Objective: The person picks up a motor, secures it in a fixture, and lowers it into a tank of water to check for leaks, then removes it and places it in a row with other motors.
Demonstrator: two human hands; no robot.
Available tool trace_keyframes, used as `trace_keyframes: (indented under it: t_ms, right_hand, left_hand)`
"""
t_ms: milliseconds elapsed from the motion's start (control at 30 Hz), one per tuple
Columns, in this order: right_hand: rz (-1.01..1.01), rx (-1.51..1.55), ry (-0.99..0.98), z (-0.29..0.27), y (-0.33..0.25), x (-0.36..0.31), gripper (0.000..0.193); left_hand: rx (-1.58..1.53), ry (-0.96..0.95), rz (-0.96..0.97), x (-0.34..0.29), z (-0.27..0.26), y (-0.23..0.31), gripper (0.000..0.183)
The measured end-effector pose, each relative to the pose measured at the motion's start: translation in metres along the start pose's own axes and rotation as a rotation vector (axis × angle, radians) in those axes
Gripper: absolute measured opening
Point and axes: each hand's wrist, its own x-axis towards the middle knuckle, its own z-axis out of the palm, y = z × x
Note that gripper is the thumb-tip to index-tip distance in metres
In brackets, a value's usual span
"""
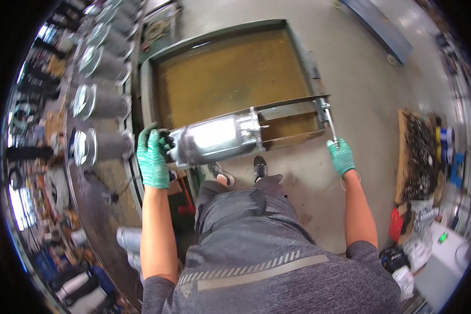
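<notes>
A shiny silver cylindrical metal housing (214,137) lies on its side across the near edge of a large tank, its flanged end to the right. My left hand (153,157), in a green glove with dark fingers, is at the housing's left end, fingers curled against it. Farther right, my right hand (341,156), in the same kind of glove, is closed round the lower end of a metal lever handle (331,123). That lever joins the right end of a metal rail frame (290,110), in line with the housing. The fingertips of my left hand are partly hidden.
The dark-rimmed tank (220,35) holds brownish liquid. Several similar grey housings (107,102) stand along a bench (97,201) on the left. To the right are a wooden box (403,152) of small metal parts and a red bin (396,225). A blue cart (379,26) stands far right.
</notes>
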Motion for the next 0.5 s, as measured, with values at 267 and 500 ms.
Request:
trace_keyframes:
  t_ms: [267,500]
  right_hand:
    - [0.002,-0.173,0.097,0.042,0.046,0.057,0.042]
    - [-0.245,-0.267,0.105,0.008,-0.055,0.043,0.03]
  left_hand:
    - [0.17,0.45,-0.014,-0.033,-0.156,-0.013,0.023]
    - [0.909,0.4,0.034,-0.027,-0.216,-0.055,0.026]
